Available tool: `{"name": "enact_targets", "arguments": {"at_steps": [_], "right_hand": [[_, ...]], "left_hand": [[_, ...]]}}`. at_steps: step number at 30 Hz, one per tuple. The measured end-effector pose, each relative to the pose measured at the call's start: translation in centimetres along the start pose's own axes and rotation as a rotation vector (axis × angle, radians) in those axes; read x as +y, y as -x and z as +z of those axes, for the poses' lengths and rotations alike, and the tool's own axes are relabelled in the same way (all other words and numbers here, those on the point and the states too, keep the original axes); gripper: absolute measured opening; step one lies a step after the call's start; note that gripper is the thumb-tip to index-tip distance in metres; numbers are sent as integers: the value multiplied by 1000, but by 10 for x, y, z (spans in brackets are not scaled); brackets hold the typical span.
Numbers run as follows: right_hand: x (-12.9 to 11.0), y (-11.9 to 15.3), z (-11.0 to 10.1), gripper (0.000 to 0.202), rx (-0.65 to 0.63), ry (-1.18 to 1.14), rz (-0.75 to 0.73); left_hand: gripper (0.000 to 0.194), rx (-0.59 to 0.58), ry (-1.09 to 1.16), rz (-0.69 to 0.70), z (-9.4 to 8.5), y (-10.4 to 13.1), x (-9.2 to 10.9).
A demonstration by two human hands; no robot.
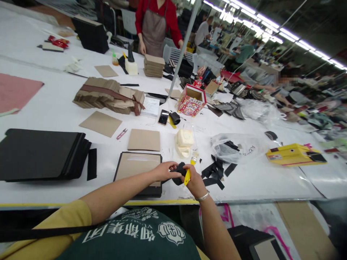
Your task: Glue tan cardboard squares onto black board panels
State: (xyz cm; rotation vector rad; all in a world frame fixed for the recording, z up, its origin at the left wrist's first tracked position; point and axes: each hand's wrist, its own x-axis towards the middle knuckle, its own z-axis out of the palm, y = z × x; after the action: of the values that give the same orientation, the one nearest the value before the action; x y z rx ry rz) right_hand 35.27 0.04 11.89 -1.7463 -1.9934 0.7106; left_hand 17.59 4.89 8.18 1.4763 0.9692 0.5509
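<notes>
A factory workshop: a long white tabletop point(195, 126) strewn with stacked cardboard pieces point(100, 93), black strips point(215, 171) and a glue-smeared tub point(184, 141). Behind, aproned and other workers point(155, 25) stand under rows of ceiling tube lights point(261, 23).

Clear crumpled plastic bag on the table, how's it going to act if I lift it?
The clear plastic bag will probably be floppy, since its thin film lies creased and slumped. It looks light for its size. The black scraps showing through it may shift or drop out.

From the wearer's head, my one view looks forward and down across the worktop point(244, 184), hands near.
</notes>
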Motion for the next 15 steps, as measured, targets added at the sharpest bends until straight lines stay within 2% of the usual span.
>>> {"name": "enact_targets", "arguments": {"at_steps": [3, 6, 8, 11, 15], "right_hand": [[-21, -3, 13, 33, -107, -69, -32], [-35, -10, 29, 35, -162, -177, -34], [-42, -16, 37, 34, -197, -259, -29], [-50, -25, 48, 31, -305, -339, -43], [-65, -32, 67, 32, -470, -420, -89]], "left_hand": [[30, -38, -4, 20, -8, 15, 2], [27, 38, 32, -15, -25, 38, -10], [27, 133, 66, -40, -42, 57, -23], [30, 348, 147, -137, -67, 87, -44], [32, 538, 305, -246, -89, 117, -66]]}}
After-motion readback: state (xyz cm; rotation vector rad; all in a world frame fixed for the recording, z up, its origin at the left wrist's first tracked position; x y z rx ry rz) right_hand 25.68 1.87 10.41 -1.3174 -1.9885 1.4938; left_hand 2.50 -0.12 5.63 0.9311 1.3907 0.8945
